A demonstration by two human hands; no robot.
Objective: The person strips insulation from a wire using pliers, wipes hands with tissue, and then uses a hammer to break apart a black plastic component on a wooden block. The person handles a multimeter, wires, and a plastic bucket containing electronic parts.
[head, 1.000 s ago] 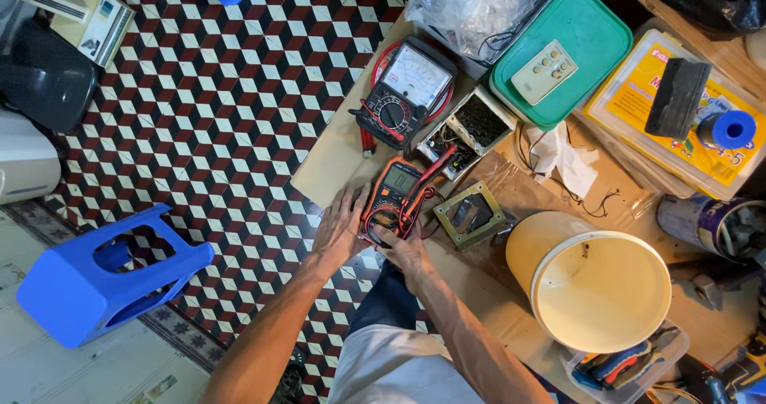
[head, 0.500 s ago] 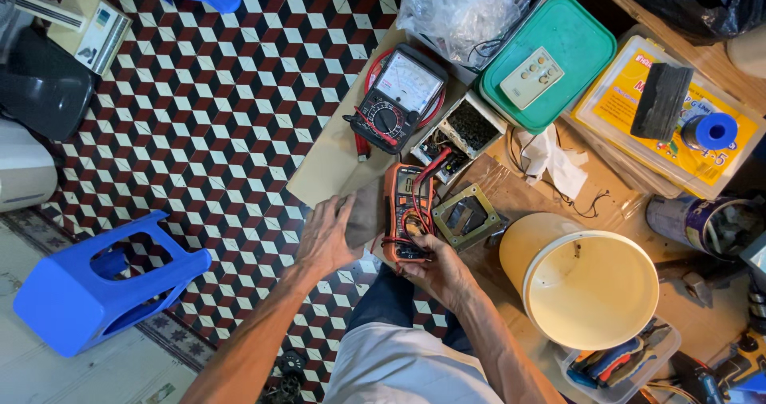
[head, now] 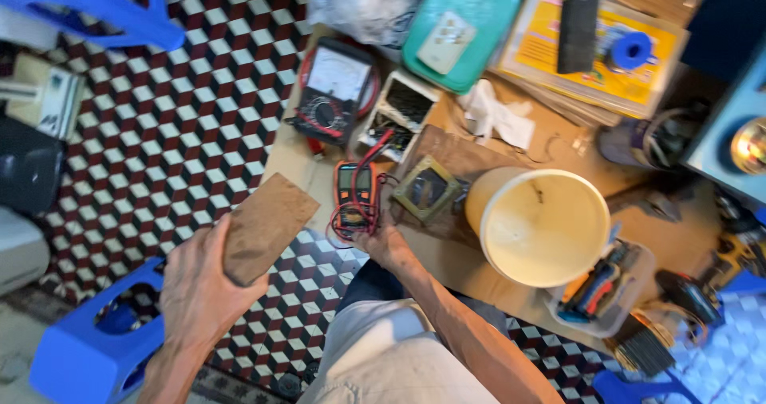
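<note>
My left hand (head: 199,288) grips a flat brown rectangular board (head: 267,224) and holds it up over the patterned floor, left of the workbench. My right hand (head: 383,244) rests at the near end of an orange digital multimeter (head: 355,189) wrapped in red and black leads, and seems to hold it by its lower edge on the wooden bench (head: 447,252). A small square transformer (head: 427,189) lies just right of the meter.
A black analog multimeter (head: 331,89) and an open parts box (head: 403,113) sit behind. A cream bucket (head: 542,224), teal tray (head: 463,25), yellow package (head: 606,45) and tool tub (head: 598,288) crowd the bench. A blue plastic stool (head: 88,344) stands at the lower left.
My left hand has pulled the brown board out from beside the orange meter and lifted it left, off the bench. My right hand stays at the meter. The view has shifted.
</note>
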